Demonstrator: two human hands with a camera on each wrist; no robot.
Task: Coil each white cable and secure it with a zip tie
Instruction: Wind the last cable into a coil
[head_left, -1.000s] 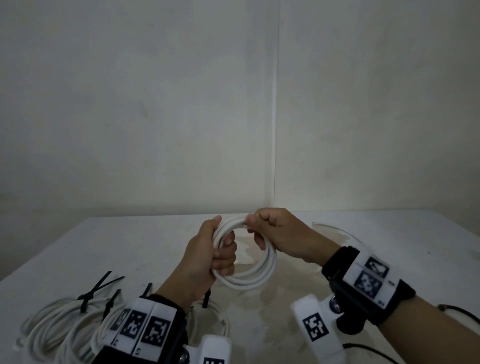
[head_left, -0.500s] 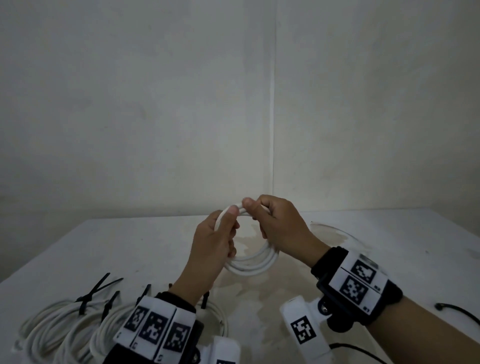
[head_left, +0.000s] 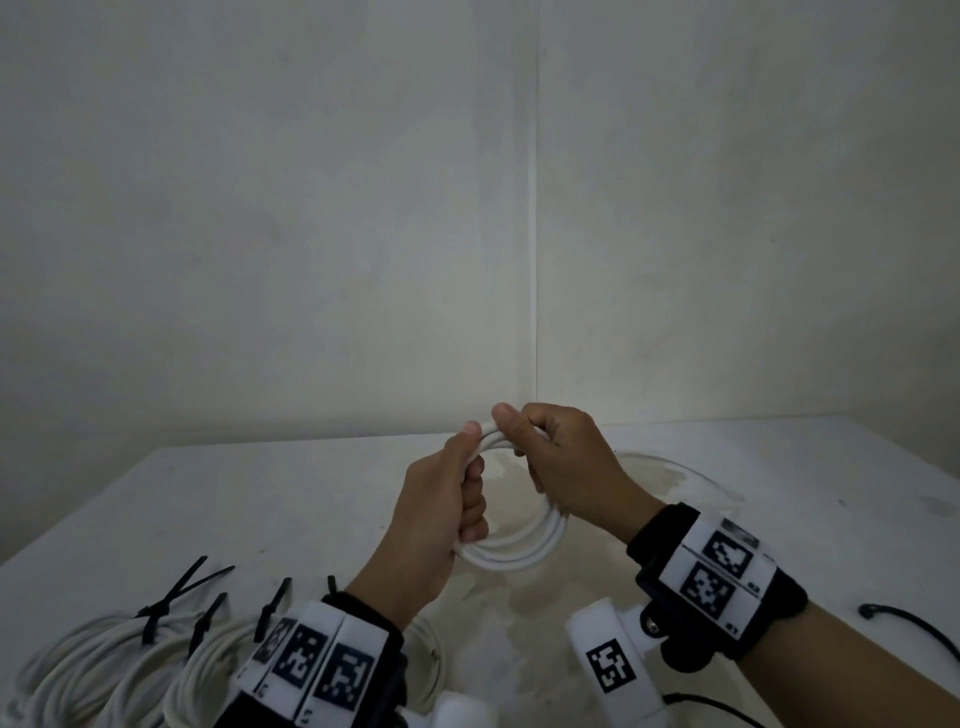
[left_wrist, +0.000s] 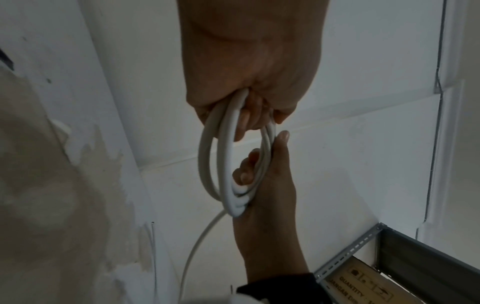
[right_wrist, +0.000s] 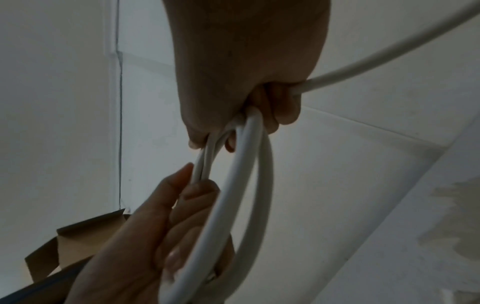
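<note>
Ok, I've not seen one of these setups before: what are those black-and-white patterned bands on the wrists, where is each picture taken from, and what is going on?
No machine here: a person works bare-handed. The patterned bands are wrist straps that carry small cameras. The big picture comes from a head-worn camera; the other two look along each hand from the wrist.

The left hand and right hand both grip one white cable coil above the white table. A loose length of the cable runs off past the right hand, so coiling looks unfinished.

At the near left lie finished coils bound with black zip ties. A loose black tie lies at the right.
</note>
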